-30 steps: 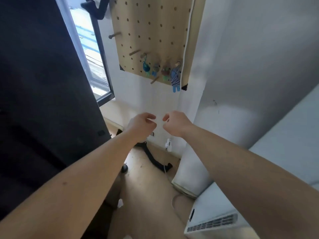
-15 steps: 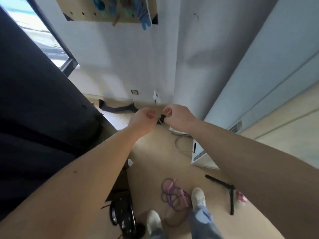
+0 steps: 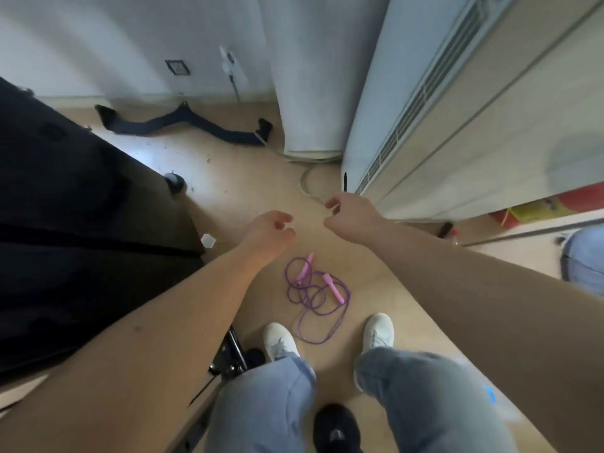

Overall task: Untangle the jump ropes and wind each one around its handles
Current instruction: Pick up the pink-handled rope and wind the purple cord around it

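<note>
Purple jump rope (image 3: 310,294), pink handles (image 3: 333,288) caught in its loops, is lying tangled on the floor (image 3: 248,178) between my shoes (image 3: 279,341). I am holding my left hand (image 3: 269,228) and right hand (image 3: 348,214) out over it, fingers loosely curled and gripping nothing I can see, probably readying to reach down.

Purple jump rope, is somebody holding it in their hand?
No, the purple jump rope lies tangled on the floor by the white shoes, and neither the left hand nor the right hand touches it.
</note>
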A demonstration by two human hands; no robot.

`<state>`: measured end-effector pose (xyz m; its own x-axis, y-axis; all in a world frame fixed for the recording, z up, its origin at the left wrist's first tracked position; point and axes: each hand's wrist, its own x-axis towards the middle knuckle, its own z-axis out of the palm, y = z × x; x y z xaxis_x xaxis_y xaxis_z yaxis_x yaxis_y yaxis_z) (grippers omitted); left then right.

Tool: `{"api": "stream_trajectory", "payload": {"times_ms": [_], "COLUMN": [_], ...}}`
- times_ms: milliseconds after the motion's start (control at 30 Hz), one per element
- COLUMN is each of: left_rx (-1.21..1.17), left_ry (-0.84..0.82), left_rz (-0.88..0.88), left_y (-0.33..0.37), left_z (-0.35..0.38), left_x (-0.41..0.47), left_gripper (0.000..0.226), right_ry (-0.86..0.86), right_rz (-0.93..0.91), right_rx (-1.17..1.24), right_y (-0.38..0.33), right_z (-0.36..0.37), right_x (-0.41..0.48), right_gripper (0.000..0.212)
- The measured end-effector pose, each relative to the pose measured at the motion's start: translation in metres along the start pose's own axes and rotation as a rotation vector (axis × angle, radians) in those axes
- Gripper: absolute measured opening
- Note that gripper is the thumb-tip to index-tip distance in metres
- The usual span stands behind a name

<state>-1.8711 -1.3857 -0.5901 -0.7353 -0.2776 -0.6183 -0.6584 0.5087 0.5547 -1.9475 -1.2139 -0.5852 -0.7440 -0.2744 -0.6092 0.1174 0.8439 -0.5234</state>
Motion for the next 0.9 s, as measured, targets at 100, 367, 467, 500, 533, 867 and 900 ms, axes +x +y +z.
{"api": "stream_trajectory", "payload": {"times_ms": [100, 367, 467, 500, 533, 867, 900], "left_rx": [-0.015, 0.021, 0.041, 0.061, 0.078, 0.475, 0.493], "left_ry": [-0.035, -0.126, -0.126, -0.138, -0.146, -0.249, -0.269], "left_rz": [-0.065, -0.131, -0.150, -0.144, -0.142, -0.083, -0.080], "left_y": [-0.038, -0.166, -0.209, -0.221, -0.233, -0.314, -0.319], "left_z": [0.067, 0.218, 0.260, 0.270, 0.280, 0.341, 0.344], "left_x": [0.044, 0.143, 0.185, 0.198, 0.211, 0.286, 0.287], "left_gripper": [0.035, 0.025, 0.025, 0.026, 0.026, 0.027, 0.030], "right_ry": [-0.057, -0.180, -0.225, -0.229, -0.232, -0.193, -0.174], "right_rz": [0.081, 0.190, 0.227, 0.232, 0.230, 0.176, 0.180], "right_rx": [-0.015, -0.069, -0.114, -0.124, -0.139, -0.291, -0.303], "right_y": [0.069, 0.212, 0.255, 0.268, 0.279, 0.338, 0.338], "right_z": [0.054, 0.199, 0.253, 0.269, 0.284, 0.383, 0.385], "right_x": [0.038, 0.146, 0.184, 0.196, 0.207, 0.274, 0.276], "right_gripper": [0.045, 0.047, 0.051, 0.052, 0.052, 0.028, 0.025]}}
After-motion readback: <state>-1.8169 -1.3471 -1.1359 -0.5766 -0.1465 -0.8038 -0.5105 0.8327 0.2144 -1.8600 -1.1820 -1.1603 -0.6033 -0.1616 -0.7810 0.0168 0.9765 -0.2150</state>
